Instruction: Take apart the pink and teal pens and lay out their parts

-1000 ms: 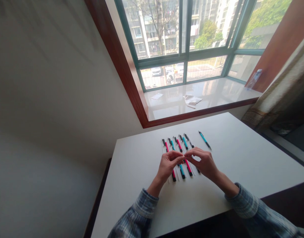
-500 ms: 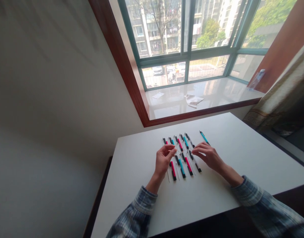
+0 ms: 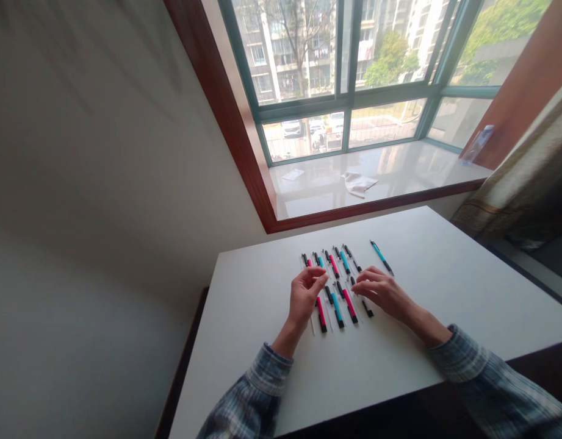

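Observation:
My left hand (image 3: 304,294) hovers at the left side of two rows of taken-apart pens, thumb and forefinger pinched together; whatever may be between them is too small to name. My right hand (image 3: 385,294) is at the right end of the near row, its fingers drawn together beside a black pen grip (image 3: 353,281) and hiding what they touch. In the near row lie a red pen barrel (image 3: 321,314), a blue pen barrel (image 3: 337,310) and another red barrel (image 3: 349,305), with thin clear refills among them. The far row holds similar parts, including a blue barrel (image 3: 345,262).
One whole blue pen (image 3: 382,257) lies apart, beyond my right hand on the white table (image 3: 244,341). Past the table's far edge, a window sill (image 3: 317,201) carries a white cloth (image 3: 359,184) and a clear bottle (image 3: 477,145). A curtain (image 3: 504,177) hangs at right.
My right hand has shifted slightly toward me and left, uncovering more of the whole blue pen. My left hand keeps its pinch and barely moves.

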`<state>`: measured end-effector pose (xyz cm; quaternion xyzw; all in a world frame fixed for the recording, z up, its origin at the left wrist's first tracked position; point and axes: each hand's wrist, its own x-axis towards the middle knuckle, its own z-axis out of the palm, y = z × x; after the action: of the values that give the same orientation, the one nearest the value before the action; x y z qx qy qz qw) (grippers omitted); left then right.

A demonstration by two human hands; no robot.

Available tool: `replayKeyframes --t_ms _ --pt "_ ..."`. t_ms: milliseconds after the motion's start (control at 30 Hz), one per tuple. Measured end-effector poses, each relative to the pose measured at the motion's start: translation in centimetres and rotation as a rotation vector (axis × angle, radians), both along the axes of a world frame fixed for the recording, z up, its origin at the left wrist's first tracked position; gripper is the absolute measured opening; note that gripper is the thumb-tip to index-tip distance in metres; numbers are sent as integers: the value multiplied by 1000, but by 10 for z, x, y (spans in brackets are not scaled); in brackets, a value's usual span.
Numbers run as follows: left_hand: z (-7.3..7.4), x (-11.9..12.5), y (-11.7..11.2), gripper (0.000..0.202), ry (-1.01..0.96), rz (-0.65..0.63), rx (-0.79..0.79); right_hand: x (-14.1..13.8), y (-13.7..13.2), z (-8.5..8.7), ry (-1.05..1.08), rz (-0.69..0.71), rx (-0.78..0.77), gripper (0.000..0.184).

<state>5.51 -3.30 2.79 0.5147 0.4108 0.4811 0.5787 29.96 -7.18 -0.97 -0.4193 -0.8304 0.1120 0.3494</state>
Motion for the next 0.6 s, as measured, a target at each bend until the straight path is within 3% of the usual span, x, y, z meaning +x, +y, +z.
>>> replayKeyframes --t_ms 300,600 --pt "-1 0 1 24 -1 -10 15 0 -2 -3 32 14 -33 17" --pt "-1 -1 1 24 10 -19 9 4 1 -4 76 -119 35 15"
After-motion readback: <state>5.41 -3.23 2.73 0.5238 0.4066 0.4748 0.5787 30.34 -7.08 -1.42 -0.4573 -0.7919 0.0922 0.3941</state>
